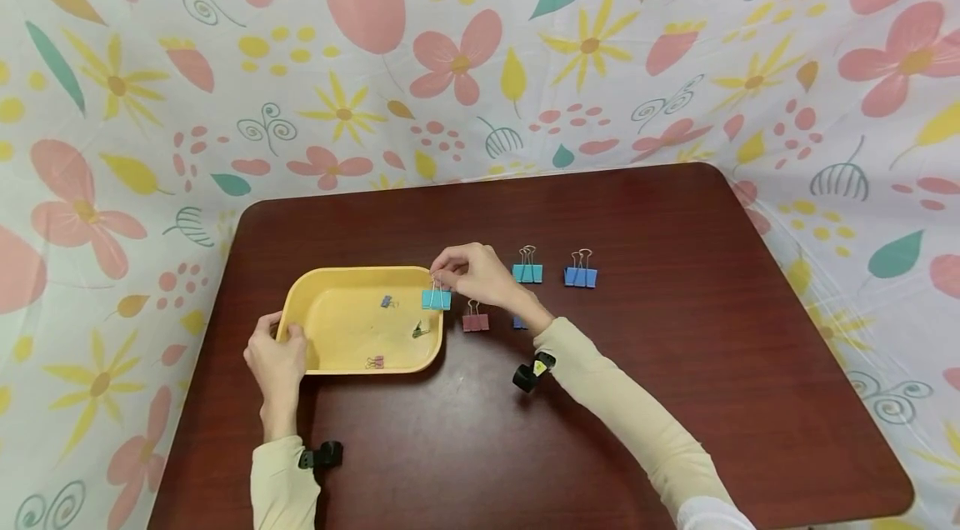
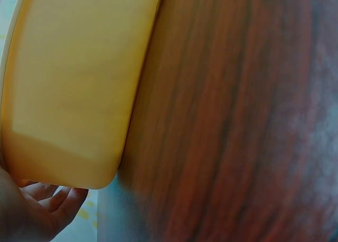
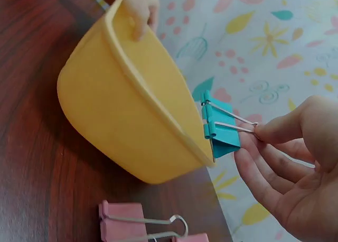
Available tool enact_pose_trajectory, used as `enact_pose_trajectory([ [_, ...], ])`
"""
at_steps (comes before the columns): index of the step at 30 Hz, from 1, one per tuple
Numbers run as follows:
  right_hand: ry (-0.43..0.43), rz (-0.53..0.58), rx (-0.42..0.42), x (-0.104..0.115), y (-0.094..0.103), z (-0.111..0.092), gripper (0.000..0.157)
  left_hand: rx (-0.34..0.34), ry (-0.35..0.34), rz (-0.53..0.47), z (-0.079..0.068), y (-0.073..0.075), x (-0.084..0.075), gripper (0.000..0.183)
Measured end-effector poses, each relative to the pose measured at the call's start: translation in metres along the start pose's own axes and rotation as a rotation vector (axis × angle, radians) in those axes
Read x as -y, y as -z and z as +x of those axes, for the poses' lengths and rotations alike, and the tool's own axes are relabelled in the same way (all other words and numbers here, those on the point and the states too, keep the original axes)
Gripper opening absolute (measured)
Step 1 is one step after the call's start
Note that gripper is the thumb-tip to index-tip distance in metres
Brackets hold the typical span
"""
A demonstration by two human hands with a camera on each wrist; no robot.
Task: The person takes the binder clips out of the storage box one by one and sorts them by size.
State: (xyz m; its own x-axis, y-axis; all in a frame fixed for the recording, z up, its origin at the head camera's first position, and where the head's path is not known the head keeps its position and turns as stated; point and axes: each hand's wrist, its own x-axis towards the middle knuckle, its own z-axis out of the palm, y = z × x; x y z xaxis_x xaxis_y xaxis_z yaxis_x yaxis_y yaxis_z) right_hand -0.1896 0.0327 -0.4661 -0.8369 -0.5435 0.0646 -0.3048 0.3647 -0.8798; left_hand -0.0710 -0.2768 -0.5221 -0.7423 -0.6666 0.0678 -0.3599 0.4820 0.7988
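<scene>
A yellow plastic bin (image 1: 337,330) sits on the table's left half. My left hand (image 1: 277,359) grips its left end, thumb over the rim inside and fingers outside. My right hand (image 1: 483,276) pinches a teal binder clip (image 1: 436,300) by its wire handles; in the right wrist view the clip (image 3: 219,123) overlaps the bin's rim. Inside the bin lie a small blue binder clip (image 1: 386,302), a small dark clip (image 1: 418,331) and a small pink binder clip (image 1: 376,362).
Right of the bin, a pink binder clip (image 1: 476,322) lies below my right hand. A blue clip (image 1: 518,322) is partly hidden by my right wrist. Farther back are another teal clip (image 1: 528,273) and a blue one (image 1: 581,277). A patterned cloth (image 1: 465,130) hangs behind the table (image 1: 675,330).
</scene>
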Motion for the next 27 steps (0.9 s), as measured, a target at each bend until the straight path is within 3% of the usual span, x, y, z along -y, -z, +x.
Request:
enact_pose_trajectory([
  [9,-0.009,-0.01,-0.05,-0.004,0.027,-0.015,0.012,0.001,-0.011,-0.018,0.001,-0.001,0.001,0.034],
  [21,-0.036,-0.079,-0.145,-0.03,0.068,-0.05,0.009,-0.014,-0.02,-0.024,0.0,0.001,0.0,0.033],
  [27,-0.088,-0.082,-0.164,-0.042,0.085,-0.071,0.01,-0.018,-0.023,-0.025,0.0,0.0,0.0,0.032],
])
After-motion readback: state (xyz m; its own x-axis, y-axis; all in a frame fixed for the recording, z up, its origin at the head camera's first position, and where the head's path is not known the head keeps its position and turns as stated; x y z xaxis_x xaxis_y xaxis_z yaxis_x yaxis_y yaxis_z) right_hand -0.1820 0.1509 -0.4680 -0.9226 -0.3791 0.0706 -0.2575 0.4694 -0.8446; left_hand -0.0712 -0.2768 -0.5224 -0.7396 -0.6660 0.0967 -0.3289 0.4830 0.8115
